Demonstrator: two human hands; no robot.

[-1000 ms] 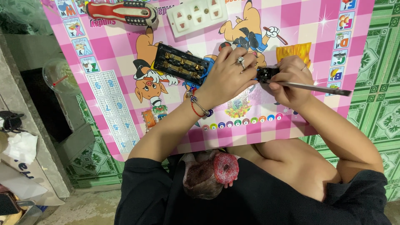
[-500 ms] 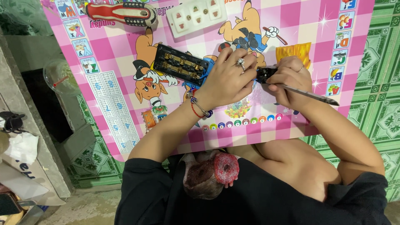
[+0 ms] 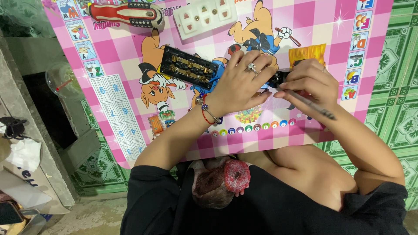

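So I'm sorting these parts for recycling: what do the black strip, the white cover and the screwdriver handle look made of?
Black strip: dull black moulded plastic, it seems, holding shiny brass-coloured metal contacts. White cover: glossy white plastic, judging by its sheen and moulded socket holes. Screwdriver handle: red with black ribbed sections, probably plastic with rubbery grip; the look leaves that open.

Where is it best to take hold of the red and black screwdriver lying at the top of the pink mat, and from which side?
Probably grip the screwdriver around its thick red handle, coming from above: it lies flat and sideways on the mat, with nothing covering it.
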